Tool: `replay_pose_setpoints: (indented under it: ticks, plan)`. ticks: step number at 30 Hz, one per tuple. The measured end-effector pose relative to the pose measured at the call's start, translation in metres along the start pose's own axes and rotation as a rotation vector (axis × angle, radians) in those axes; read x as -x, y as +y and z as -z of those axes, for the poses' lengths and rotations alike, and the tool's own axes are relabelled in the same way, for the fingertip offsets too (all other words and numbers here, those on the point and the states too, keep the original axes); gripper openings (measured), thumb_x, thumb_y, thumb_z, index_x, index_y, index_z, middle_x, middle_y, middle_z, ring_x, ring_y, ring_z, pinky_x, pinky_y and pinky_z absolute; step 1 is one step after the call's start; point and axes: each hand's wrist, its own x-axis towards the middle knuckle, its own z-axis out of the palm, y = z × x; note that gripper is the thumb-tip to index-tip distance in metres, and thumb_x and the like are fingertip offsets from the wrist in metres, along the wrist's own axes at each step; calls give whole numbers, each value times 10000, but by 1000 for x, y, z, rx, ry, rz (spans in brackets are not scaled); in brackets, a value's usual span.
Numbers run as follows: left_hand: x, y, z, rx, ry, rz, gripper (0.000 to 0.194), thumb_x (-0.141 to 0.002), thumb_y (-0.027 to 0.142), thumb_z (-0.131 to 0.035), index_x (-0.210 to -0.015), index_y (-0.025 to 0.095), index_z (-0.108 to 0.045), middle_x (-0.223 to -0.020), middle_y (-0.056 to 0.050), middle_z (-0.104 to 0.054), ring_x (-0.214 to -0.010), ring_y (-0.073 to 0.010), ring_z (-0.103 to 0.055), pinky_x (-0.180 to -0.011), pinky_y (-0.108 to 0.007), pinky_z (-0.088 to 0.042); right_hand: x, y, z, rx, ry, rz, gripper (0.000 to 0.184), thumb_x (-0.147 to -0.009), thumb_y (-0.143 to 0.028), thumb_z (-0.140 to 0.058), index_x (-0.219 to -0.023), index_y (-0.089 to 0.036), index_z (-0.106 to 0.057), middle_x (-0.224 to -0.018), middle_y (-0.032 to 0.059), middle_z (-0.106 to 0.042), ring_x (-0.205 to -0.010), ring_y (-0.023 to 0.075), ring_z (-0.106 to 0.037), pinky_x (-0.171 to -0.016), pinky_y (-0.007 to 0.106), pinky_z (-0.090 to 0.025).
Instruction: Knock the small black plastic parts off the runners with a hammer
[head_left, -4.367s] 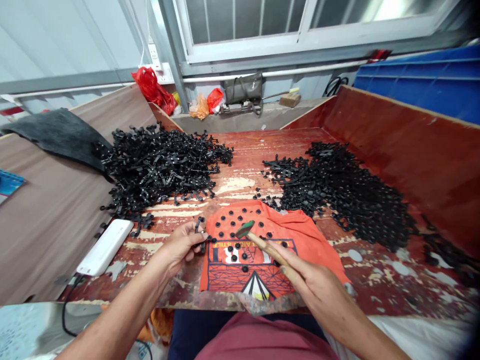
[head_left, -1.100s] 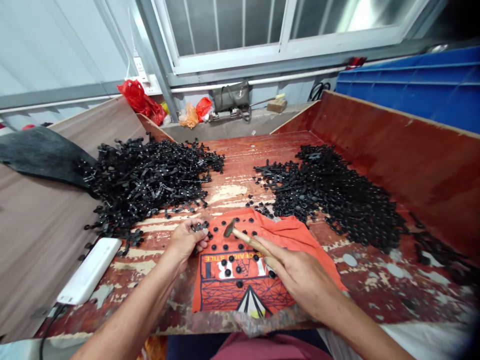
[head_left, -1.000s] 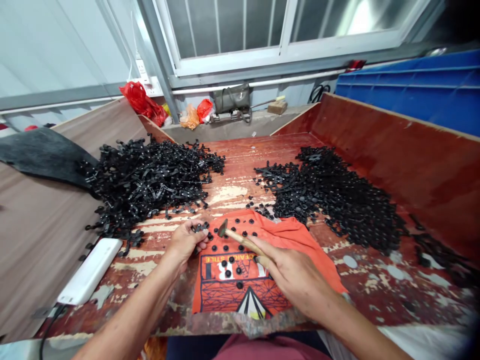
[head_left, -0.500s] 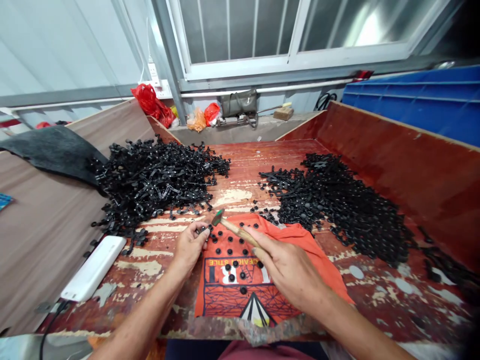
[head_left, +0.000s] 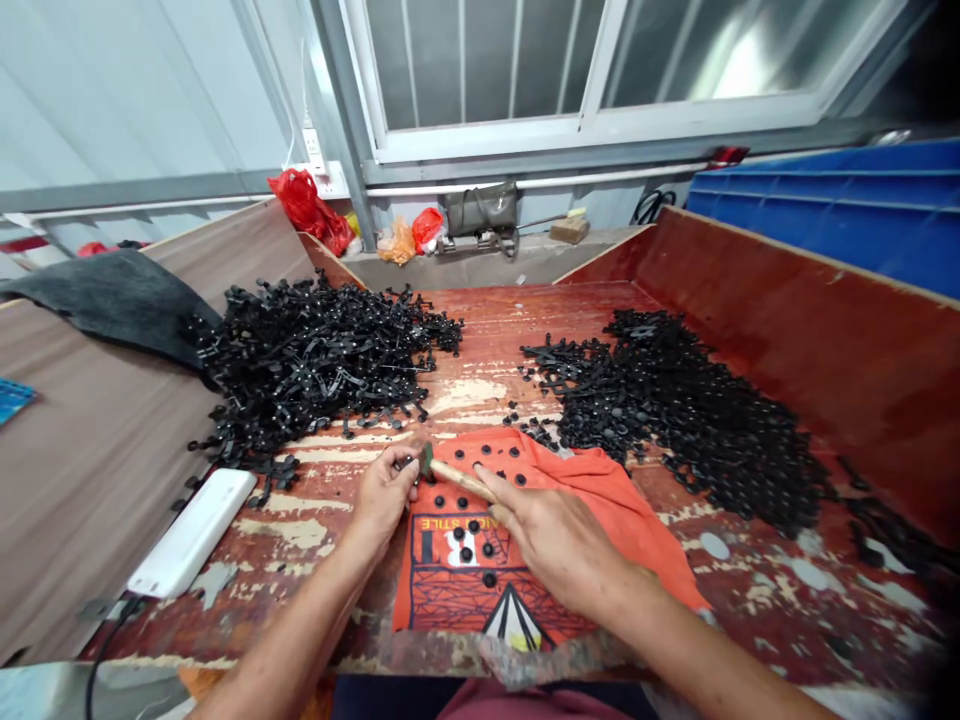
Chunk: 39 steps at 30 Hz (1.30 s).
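Note:
My right hand [head_left: 551,540] is closed round the wooden handle of a small hammer [head_left: 459,482]. The hammer's greenish head is right beside the fingertips of my left hand [head_left: 384,497]. Those left fingers pinch a small black part, mostly covered by the fingers and the hammer head. Beneath both hands lies an orange printed cloth [head_left: 630,540], with several small round black pieces [head_left: 489,579] standing on it. The cloth rests on a worn red wooden table [head_left: 480,330].
A heap of black linked parts [head_left: 322,350] lies at left, another black pile [head_left: 697,420] at right. A white power bank [head_left: 193,532] with a cable is left of my arm. Wooden boards [head_left: 810,330] wall the sides; a blue crate [head_left: 832,215] stands beyond the right one.
The hammer head has moved left from over the cloth to my left fingertips. My left hand keeps its pinch near the cloth's left edge. The camera view has shifted slightly.

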Motion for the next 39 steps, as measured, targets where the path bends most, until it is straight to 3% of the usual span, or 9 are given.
replay_pose_setpoints:
  ticks: [8, 13, 17, 20, 23, 26, 30, 33, 39]
  plan:
    - [3, 9, 15, -122, -101, 7, 397, -731, 482, -703, -1001, 197, -643, -449, 48, -551, -374, -131, -449, -426, -207, -291, -1, 3, -4, 65, 1, -2, 466, -995, -285, -449, -1449, -381, -481, -843, 21, -764, -712, 203, -699, -610, 256, -444]
    - [2, 60, 48, -579, 16, -333, 361, -668, 276, -782, -1026, 292, -738, -762, -35, -688, -856, -265, -666, -702, -264, -456, -1, 8, -7, 81, 28, 33, 500, -996, -284, -442, -1474, -428, -427, -774, -11, -738, -624, 170, -656, -553, 238, -389]
    - [-11, 67, 42, -672, -363, -483, 543, -549, 138, -828, -1064, 283, -733, -1161, -79, -707, -1153, -312, -604, -1017, -362, -417, -1, 8, -7, 80, 24, 22, 486, -996, -283, -454, -1464, -414, -454, -768, -1, -724, -595, 161, -631, -535, 240, -361]
    - [-18, 56, 37, -602, -503, -387, 666, -531, 100, -820, -1155, 301, -703, -1274, -71, -683, -1167, -320, -620, -1050, -388, -413, 1, 5, -2, 42, 24, 48, 488, -1002, -271, -450, -1473, -397, -448, -735, -4, -711, -584, 155, -621, -541, 232, -373]
    - [-13, 56, 43, -450, -462, -291, 579, -620, 147, -783, -1169, 313, -705, -1321, -40, -663, -1273, -296, -558, -1099, -360, -369, 5, 6, 8, -35, 26, 44, 510, -1018, -266, -415, -1504, -417, -378, -793, -18, -736, -589, 146, -638, -543, 219, -406]
    - [3, 65, 51, -325, -371, -159, 436, -718, 281, -756, -1153, 293, -722, -1341, -40, -648, -1305, -275, -518, -1013, -314, -429, 12, 11, 18, -126, 63, -8, 501, -1036, -287, -372, -1503, -467, -339, -1178, -12, -728, -803, 178, -720, -645, 254, -506]
    - [21, 64, 42, -200, -353, 45, 295, -734, 435, -745, -956, 241, -737, -1013, -43, -719, -860, -197, -633, -628, -217, -442, 23, 21, 20, -200, 60, -15, 506, -1049, -293, -346, -1488, -538, -294, -1464, -81, -524, -1153, 217, -655, -878, 346, -546]
    - [24, 54, 26, -124, -265, 86, 304, -689, 461, -763, -693, 198, -610, -629, 32, -554, -552, -109, -475, -493, -188, -322, 30, 28, 14, -180, 39, -39, 498, -1049, -307, -349, -1483, -544, -295, -1464, -90, -514, -1212, 231, -619, -955, 404, -530]
    - [27, 51, 23, 78, -304, 240, 248, -639, 286, -720, -846, 197, -617, -759, 30, -594, -643, -110, -564, -571, -199, -423, 39, 35, 5, -135, 37, -64, 491, -1048, -321, -364, -1484, -537, -294, -1470, -79, -501, -1140, 238, -665, -959, 441, -544]
